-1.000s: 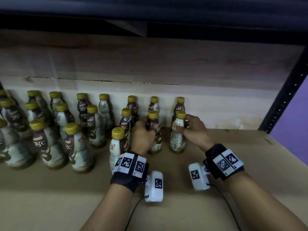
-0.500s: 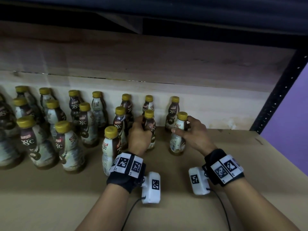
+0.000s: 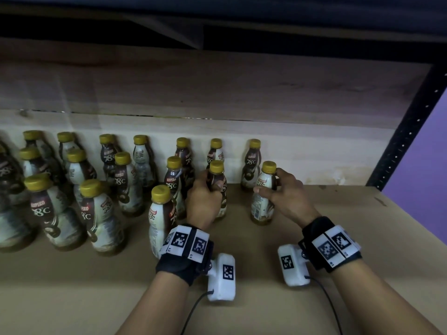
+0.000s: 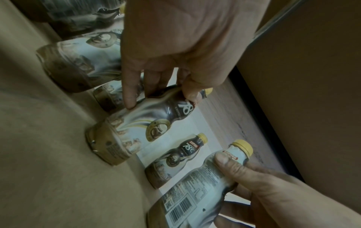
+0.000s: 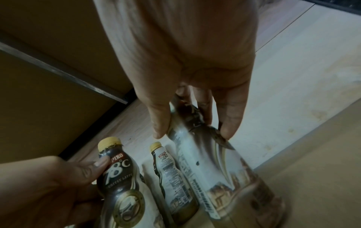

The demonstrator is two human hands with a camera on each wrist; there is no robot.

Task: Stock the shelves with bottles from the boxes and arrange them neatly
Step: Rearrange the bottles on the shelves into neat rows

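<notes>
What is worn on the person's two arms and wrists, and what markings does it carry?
Both forearms are bare, without sleeves. Each wrist has a black band carrying white panels with black square codes. A white box-shaped camera with one code hangs at each wrist, trailing a thin black cable.

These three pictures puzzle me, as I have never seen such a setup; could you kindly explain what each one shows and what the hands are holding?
No machine here: a person wears a camera on the head and one on each wrist. The head view looks down at a cardboard-lined shelf with rows of yellow-capped coffee bottles. The left hand grips one bottle by its neck; the right hand holds the rightmost bottle near its top. Both stand on the shelf. The other two pictures look along each hand at its fingers, from the white wrist cameras strapped to the black bands.
</notes>
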